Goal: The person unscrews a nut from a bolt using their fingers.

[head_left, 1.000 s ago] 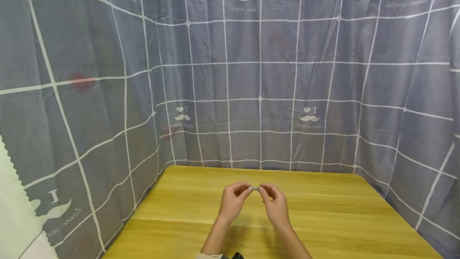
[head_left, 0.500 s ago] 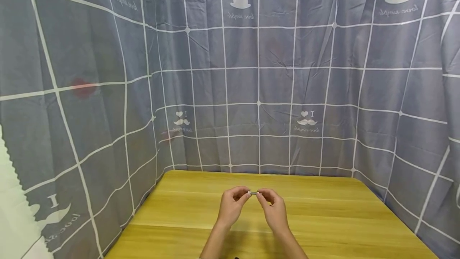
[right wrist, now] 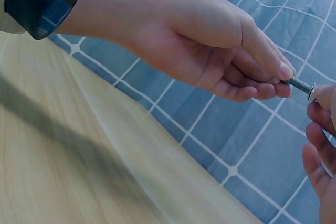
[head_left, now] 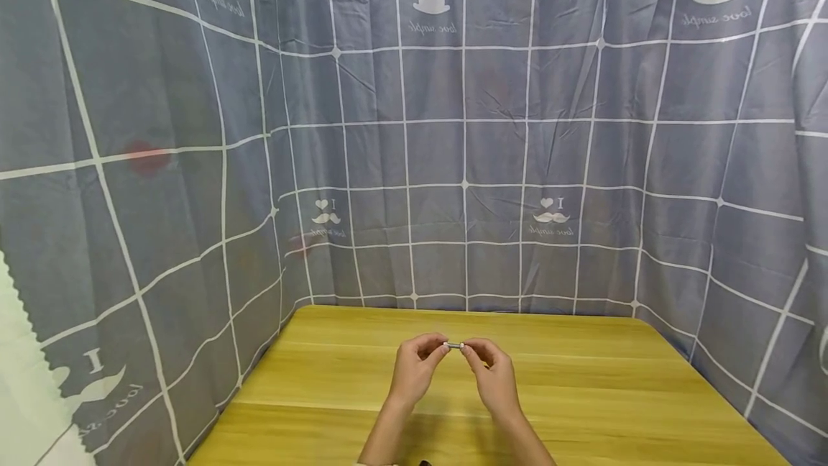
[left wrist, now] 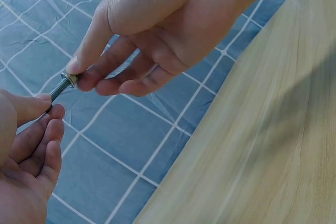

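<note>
A small metal bolt (head_left: 454, 345) is held level between both hands, above the table. Its threaded shank (left wrist: 60, 88) shows in the left wrist view, with a wider flanged piece, nut or washer, toward the right hand. My left hand (head_left: 414, 372) pinches the plain threaded end between thumb and index finger. At the flanged end, the thumb and index finger of my right hand (head_left: 494, 376) pinch the bolt, covering its tip. The other fingers of the left hand (right wrist: 210, 45) are loosely curled below. Whether the flanged piece is separate from the bolt cannot be told.
A yellow wood-grain table (head_left: 323, 365) lies beneath the hands. Grey curtains (head_left: 498, 149) with white grid lines hang behind it and along both sides. A black band-like device (right wrist: 44, 1) sits on the left wrist. A pale cloth edge (head_left: 26, 380) shows at far left.
Both hands keep their pinch on the bolt, with only a slight shift of the right fingertips at its end. The head view has tilted a little upward, so everything appears lower.
</note>
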A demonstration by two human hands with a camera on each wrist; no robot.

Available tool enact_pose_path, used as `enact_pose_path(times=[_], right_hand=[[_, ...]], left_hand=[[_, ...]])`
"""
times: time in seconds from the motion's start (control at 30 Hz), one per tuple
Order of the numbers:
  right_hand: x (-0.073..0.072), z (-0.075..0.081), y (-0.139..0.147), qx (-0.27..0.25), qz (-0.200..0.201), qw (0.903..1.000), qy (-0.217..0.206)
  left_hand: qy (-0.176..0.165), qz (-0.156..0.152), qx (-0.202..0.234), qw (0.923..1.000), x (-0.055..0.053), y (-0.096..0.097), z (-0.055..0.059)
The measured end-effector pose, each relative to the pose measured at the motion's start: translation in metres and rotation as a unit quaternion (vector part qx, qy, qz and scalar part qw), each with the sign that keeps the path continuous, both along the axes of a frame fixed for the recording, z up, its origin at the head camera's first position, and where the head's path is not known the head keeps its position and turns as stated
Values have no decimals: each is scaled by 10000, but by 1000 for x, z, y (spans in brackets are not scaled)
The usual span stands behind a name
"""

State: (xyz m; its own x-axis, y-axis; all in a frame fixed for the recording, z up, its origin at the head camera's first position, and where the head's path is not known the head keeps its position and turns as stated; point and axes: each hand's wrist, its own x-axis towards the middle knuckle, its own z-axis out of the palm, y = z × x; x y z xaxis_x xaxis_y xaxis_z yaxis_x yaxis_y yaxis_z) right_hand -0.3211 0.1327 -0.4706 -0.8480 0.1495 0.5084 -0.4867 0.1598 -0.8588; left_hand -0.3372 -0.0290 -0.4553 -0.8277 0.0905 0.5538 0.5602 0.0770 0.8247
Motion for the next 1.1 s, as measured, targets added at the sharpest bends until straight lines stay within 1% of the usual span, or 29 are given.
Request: enact_pose_path(times=[0.07,0.13,0.17,0.27,0.37,0.53,0.67,0.73,0.8,0.9,1.0,1.1], right_hand=[[0,1,0,-28,79,10000,37],[-1,0,0,-34,146,9999,66],[-1,0,-1,-43,157,9999,46],[-2,-1,-2,-14,144,9999,4],[-2,-1,-1,24,183,9998,-12],[-2,-1,-2,26,366,9993,-63],[-1,-1,-4,-77,400,9991,-94],[-1,-1,-5,-45,301,9995,-37],[-1,-1,-5,9,185,9998,0],[-1,-2,-4,-9,105,9999,86],[0,-1,-3,-29,177,9998,127],[0,0,-3,-2,271,9996,94]], left_hand=[[32,7,-19,10000,5,1,6],[71,-14,-9,10000,13,0,14],[144,-50,13,9999,17,-1,17],[288,-175,92,9994,24,-3,23],[326,-214,129,9992,25,-3,24],[92,-136,106,9998,24,-3,23],[65,17,0,10000,15,-2,13],[81,69,-80,9999,10,-1,9],[113,65,-121,9998,8,-1,7],[155,2,-126,9998,12,-1,10],[165,-52,-68,9998,19,-1,16],[177,-126,-14,9998,24,-2,21]])
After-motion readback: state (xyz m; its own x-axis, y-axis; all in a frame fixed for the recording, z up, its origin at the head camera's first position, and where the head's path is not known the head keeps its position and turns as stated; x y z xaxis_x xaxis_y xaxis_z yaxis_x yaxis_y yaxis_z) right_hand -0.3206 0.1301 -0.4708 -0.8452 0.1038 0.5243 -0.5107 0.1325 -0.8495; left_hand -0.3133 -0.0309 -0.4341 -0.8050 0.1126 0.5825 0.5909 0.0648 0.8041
